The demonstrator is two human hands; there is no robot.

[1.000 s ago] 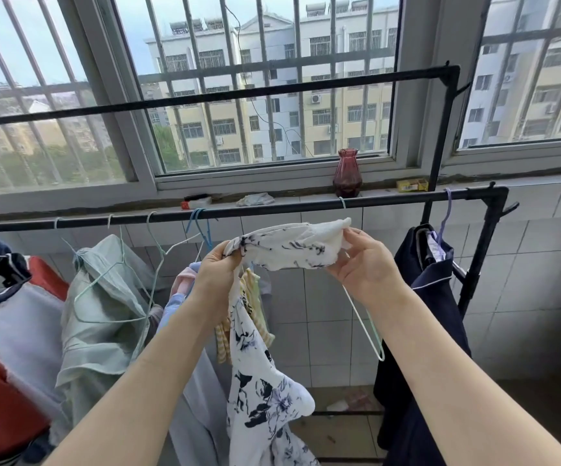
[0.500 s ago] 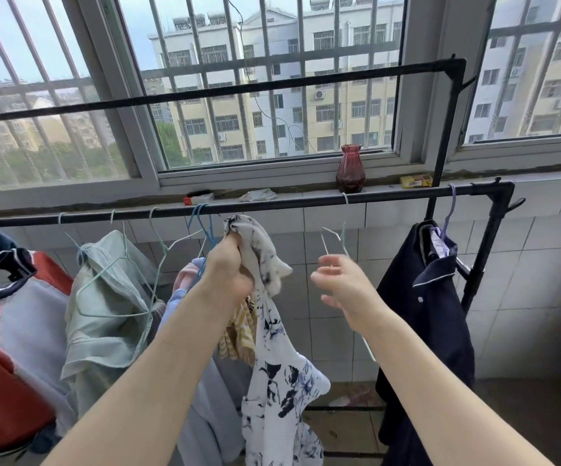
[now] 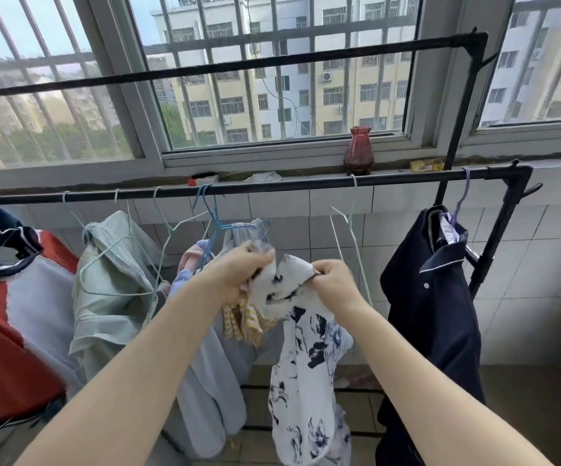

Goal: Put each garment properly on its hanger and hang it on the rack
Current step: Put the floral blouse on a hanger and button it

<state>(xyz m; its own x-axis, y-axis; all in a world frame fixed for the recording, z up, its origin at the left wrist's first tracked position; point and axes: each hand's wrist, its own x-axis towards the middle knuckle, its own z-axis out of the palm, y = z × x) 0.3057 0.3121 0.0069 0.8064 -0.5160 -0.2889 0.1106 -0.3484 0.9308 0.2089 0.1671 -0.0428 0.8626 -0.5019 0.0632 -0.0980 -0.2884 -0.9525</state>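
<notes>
My left hand (image 3: pixel 242 274) bunches the top of the floral garment (image 3: pixel 306 358), fingers curled tight into it; my right hand (image 3: pixel 334 284) pinches its opposite edge. It hangs between them, in front of the rack rail (image 3: pixel 272 188), just left of the empty wire hanger (image 3: pixel 349 237). I think the thin, slippery-looking cloth could slide from my right pinch, or the bunched opening could snag on the hanger's narrow wire shoulder and go on twisted. The fabric is light and white with dark blue flowers; the hanger is slim, pale, coated wire, easily swung aside.
</notes>
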